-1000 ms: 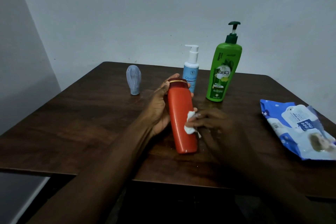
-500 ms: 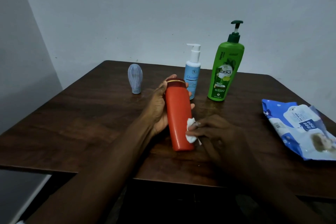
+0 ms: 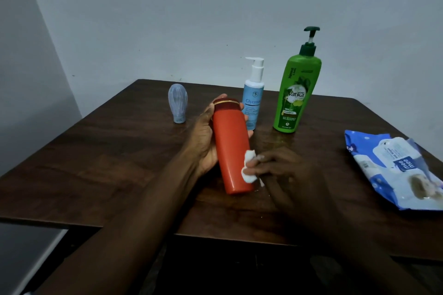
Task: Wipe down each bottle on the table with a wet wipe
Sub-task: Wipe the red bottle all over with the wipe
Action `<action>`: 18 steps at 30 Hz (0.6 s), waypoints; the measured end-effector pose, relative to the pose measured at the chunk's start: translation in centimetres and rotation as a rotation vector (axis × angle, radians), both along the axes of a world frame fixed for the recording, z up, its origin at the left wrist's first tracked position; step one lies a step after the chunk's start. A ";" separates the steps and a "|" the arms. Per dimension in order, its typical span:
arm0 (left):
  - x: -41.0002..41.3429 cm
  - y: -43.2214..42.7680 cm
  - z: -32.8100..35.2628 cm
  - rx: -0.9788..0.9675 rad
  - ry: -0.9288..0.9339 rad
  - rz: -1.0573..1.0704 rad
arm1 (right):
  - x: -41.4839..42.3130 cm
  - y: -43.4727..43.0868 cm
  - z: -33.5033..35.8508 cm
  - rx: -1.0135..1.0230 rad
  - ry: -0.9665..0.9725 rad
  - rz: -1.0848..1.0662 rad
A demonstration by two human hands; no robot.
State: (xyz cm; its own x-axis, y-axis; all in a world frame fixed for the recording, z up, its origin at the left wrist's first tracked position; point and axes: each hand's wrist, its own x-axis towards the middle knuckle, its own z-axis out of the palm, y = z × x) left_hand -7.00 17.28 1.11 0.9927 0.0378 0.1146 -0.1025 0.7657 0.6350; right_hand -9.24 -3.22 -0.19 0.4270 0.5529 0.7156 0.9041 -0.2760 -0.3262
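Red bottle (image 3: pixel 231 148) | gripped in left hand (image 3: pixel 203 143) | right hand (image 3: pixel 287 175) fingers (image 3: pixel 258 163) pinch wipe (image 3: pixel 249 167) against it

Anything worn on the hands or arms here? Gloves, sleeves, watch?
Nothing worn shows. The left hand and right hand are gloveless. Both forearms are bare to the frame edge, with no sleeves, watch or bands. The right side is dim, so rings cannot be ruled out.

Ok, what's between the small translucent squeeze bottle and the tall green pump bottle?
Head view: the light-blue pump bottle stands there, and in front of it the left hand holds the red plastic bottle.
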 end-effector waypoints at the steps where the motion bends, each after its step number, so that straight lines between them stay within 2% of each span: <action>1: 0.0 0.0 0.0 -0.002 -0.009 0.001 | 0.2 0.3 0.3 0.011 0.024 -0.026; 3: -0.1 0.0 0.2 -0.021 -0.013 0.003 | 0.0 0.9 0.7 0.042 0.038 -0.039; 7: -0.5 0.3 0.7 -0.058 0.024 0.031 | -1.2 1.2 -0.6 0.037 -0.067 0.032; 14: -0.9 -0.2 1.3 -0.111 0.201 0.046 | -1.4 0.1 0.8 0.155 0.093 -0.047; 18: -0.8 0.1 1.5 -0.143 0.289 0.079 | -1.7 2.0 1.3 0.164 0.094 -0.082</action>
State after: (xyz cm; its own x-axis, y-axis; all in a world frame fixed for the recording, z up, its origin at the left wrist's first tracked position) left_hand -7.81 17.35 2.58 0.9767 0.1113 -0.1833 0.0037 0.8460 0.5332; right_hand -10.91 -1.22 1.14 0.5350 0.3929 0.7479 0.8442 -0.2837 -0.4549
